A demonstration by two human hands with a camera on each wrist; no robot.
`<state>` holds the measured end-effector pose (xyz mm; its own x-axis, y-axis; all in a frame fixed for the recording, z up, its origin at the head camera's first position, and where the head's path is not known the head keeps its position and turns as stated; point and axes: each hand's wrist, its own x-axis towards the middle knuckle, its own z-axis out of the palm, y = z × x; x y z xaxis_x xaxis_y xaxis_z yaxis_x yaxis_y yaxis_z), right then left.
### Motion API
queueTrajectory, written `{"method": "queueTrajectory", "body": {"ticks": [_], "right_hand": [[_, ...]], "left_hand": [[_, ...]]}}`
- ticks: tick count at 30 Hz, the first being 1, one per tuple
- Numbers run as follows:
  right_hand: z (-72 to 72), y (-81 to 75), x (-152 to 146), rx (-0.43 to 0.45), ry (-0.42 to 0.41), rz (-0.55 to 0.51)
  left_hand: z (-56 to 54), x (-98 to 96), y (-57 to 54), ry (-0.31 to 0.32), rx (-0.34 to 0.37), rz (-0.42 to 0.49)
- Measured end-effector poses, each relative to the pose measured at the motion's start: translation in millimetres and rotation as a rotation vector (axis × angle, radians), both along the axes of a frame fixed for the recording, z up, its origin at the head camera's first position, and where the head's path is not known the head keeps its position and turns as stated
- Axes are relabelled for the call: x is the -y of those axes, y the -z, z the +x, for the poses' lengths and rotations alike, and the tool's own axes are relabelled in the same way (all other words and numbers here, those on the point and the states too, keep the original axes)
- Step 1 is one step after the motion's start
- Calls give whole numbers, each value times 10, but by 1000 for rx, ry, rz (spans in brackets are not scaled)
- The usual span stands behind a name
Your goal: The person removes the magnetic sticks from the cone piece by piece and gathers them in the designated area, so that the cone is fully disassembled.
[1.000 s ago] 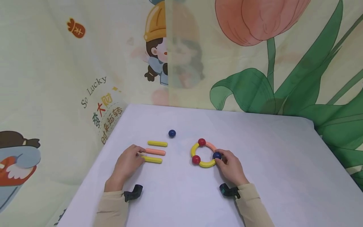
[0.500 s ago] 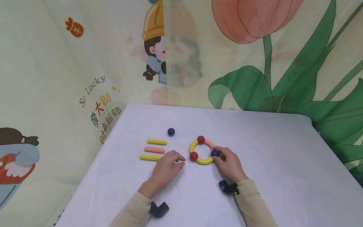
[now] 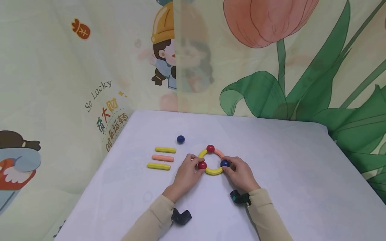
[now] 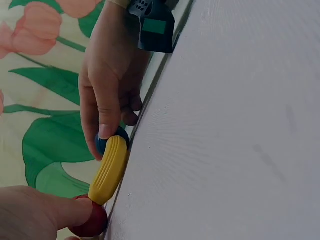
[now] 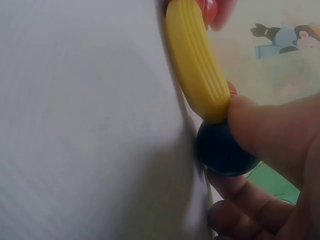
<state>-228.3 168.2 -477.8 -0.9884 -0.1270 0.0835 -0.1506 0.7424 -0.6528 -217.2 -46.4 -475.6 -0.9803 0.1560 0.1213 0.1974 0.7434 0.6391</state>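
On the white table lies a ring of curved rods joined by balls. My left hand (image 3: 187, 174) pinches the red ball (image 3: 202, 165) at the ring's left side between thumb and fingers. At the right side, my right hand (image 3: 241, 172) pinches the blue ball (image 3: 224, 163). A curved yellow rod (image 3: 213, 171) spans these two balls along the near side, its ridged surface plain in both wrist views. Another red ball (image 3: 210, 148) tops the ring, between a second yellow curved rod (image 3: 203, 153) and an orange curved rod (image 3: 219, 153).
Left of the ring lie a yellow straight rod (image 3: 165, 150), an orange straight rod (image 3: 163, 158) and another yellow straight rod (image 3: 158, 166), roughly parallel. A loose blue ball (image 3: 180, 139) sits behind them. A printed curtain (image 3: 199, 67) hangs past the table's (image 3: 286, 160) far edge.
My left hand has left the straight rods, moved right to the ring and taken hold of its left red ball. The right hand has kept its hold on the blue ball.
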Motion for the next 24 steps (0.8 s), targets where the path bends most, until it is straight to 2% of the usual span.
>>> {"method": "queueTrajectory", "body": {"ticks": [7, 11, 14, 20, 24], "right_hand": [[8, 12, 35, -25, 17, -5], [18, 27, 73, -36, 13, -36], [34, 23, 95, -84, 3, -42], [92, -4, 172, -247, -102, 7], [117, -19, 252, -287, -150, 49]], "left_hand": [[-3, 30, 34, 60, 3, -6], [3, 58, 75, 66, 5, 0], [1, 74, 119, 71, 1, 11], [-1, 86, 147, 93, -46, 41], [-12, 100, 126, 77, -69, 55]]}}
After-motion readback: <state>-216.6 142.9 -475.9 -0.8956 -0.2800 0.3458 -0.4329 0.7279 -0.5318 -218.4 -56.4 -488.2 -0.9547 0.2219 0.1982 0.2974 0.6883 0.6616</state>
